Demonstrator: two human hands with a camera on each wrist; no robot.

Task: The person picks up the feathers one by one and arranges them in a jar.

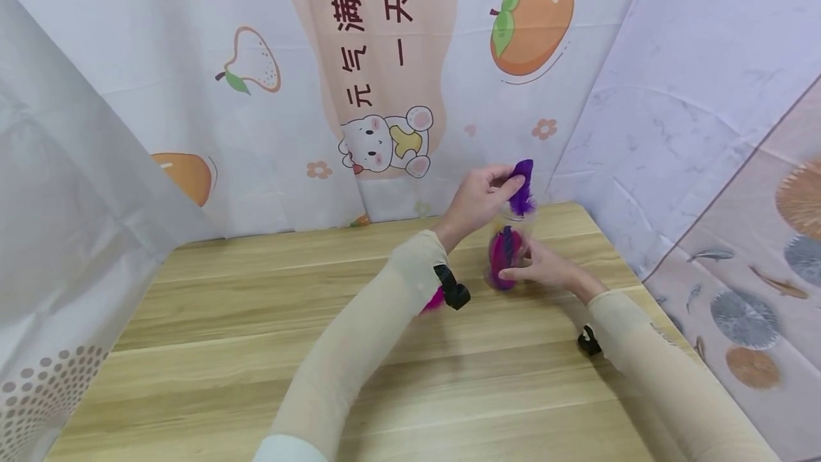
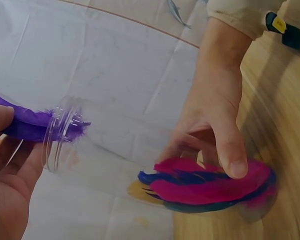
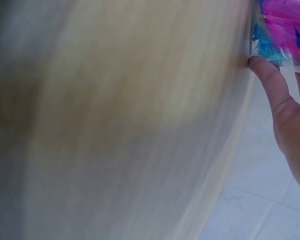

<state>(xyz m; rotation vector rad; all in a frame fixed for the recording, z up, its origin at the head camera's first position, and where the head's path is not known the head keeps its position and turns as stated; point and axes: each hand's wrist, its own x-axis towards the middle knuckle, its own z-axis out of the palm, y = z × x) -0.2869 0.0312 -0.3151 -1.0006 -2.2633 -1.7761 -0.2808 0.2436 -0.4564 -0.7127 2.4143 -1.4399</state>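
Between thumb and fingers, my left hand (image 1: 474, 199) pinches a purple feather (image 1: 523, 191). In the left wrist view the feather's fluffy end lies inside the threaded mouth of a clear jar (image 2: 107, 155). My right hand (image 1: 545, 267) grips that jar low on its side, thumb and fingers around it. Pink, dark blue and teal feathers (image 2: 205, 190) fill the jar's lower part. From the right wrist view, the right hand's fingers (image 3: 272, 82) press on the clear wall by pink and light blue feathers.
The jar stands near the back right of the wooden table (image 1: 256, 348). Partly behind the left forearm, a bright pink feather (image 1: 435, 299) lies on the tabletop. A printed curtain (image 1: 288, 127) hangs along the back edge, and another patterned cloth (image 1: 693, 127) hangs at the right.
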